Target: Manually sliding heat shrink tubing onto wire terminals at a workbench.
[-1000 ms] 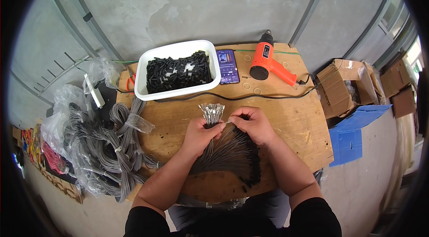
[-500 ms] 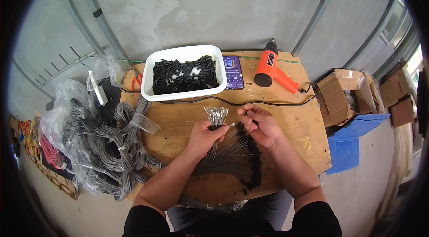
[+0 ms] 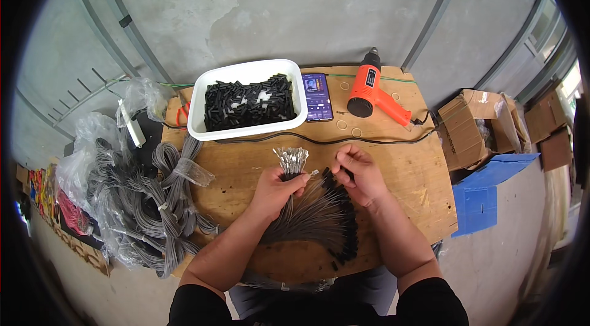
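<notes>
A bundle of thin grey wires (image 3: pixel 301 218) is gripped in my left hand (image 3: pixel 275 191), closed round it below the bare metal terminals (image 3: pixel 291 157), which stick up in a cluster. One terminal (image 3: pixel 314 172) leans out toward the right hand. From the fist the wires fan out to the right across the table, and many ends there carry black sleeves (image 3: pixel 349 227). My right hand (image 3: pixel 361 175) is closed in a pinch beside that terminal, with a small dark piece, seemingly a black sleeve (image 3: pixel 350 174), partly showing between its fingers.
A white tub (image 3: pixel 195 105) of short black sleeves (image 3: pixel 246 108) stands at the back of the wooden table (image 3: pixel 418 172). Beside it are a phone (image 3: pixel 318 97) and an orange heat gun (image 3: pixel 375 89), with a black cord (image 3: pixel 295 135) in front. Bundled grey wires (image 3: pixel 166 203) lie left; cartons (image 3: pixel 470 132) stand right.
My right hand has shifted slightly down, its fingers more curled. The left hand keeps its grip on the wires. The whole view has moved a little.
</notes>
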Tool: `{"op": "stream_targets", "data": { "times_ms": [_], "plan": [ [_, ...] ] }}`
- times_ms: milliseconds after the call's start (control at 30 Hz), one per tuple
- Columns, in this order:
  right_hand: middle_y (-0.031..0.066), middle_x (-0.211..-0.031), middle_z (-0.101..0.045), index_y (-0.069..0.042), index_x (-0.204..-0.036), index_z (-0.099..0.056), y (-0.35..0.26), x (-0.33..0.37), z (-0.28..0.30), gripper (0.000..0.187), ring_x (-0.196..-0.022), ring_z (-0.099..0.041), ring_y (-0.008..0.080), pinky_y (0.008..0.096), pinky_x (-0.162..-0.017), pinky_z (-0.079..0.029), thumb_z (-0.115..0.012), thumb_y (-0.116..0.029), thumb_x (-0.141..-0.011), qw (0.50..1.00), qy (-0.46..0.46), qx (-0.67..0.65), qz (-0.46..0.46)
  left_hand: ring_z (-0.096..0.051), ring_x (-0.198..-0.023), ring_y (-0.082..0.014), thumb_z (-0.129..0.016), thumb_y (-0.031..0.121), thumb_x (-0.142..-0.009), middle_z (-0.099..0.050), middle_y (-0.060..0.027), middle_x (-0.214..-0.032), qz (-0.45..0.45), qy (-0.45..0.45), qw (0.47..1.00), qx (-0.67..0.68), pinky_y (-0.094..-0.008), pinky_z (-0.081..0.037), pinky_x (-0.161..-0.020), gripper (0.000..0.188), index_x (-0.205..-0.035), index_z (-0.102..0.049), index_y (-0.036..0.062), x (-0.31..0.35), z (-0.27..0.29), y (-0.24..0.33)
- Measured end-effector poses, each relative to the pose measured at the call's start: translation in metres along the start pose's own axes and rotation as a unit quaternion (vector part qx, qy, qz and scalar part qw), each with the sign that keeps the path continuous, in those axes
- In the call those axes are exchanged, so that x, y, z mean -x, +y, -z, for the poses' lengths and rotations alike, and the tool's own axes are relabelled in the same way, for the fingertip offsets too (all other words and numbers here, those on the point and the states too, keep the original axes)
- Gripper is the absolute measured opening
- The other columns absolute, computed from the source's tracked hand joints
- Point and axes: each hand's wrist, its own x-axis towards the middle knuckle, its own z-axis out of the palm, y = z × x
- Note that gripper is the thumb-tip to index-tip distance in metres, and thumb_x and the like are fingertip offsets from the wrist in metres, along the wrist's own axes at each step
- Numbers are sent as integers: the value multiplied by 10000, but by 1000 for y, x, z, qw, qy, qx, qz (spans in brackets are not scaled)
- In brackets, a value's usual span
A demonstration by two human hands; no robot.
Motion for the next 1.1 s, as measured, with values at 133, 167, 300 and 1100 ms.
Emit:
{"op": "stream_targets", "data": {
  "times_ms": [133, 167, 300, 1100],
  "plan": [
    [62, -845, -659, -20, -1066, -648, 2, 3, -1, 130, -588, -459, 67, 180, -494, -310, -622, -72, -950, 999, -27, 33, -22, -588, -638, -114, -739, 90, -871, -647, -34, -753, 1, 2, 1000, -13, -260, -466, -608, 128, -912, -683, -19, 0, 2, -1],
    [52, -855, -663, -14, -1068, -666, 3, 3, -2, 143, -609, -473, 61, 176, -509, -318, -643, -55, -932, 999, -37, 20, -25, -588, -638, -114, -739, 90, -871, -647, -34, -753, 1, 2, 1000, -13, -260, -466, -608, 128, -912, -683, -19, 0, 2, -1],
    [46, -873, -670, -5, -1089, -662, 5, 5, -9, 171, -627, -475, 45, 174, -515, -328, -647, -28, -920, 998, -27, 46, -33, -568, -631, -100, -725, 80, -879, -635, -23, -748, 7, 11, 1000, -2, -248, -449, -596, 114, -905, -677, -20, 0, 0, 0],
    [-17, -762, -628, 17, -1040, -713, 12, 10, -17, 153, -600, -448, 18, 179, -535, -340, -694, 15, -888, 984, 9, 175, 37, -555, -655, -92, -702, 37, -867, -620, -19, -756, -13, -15, 1000, -3, -246, -431, -604, 67, -898, -674, -15, 2, 0, 2]
  ]
}}
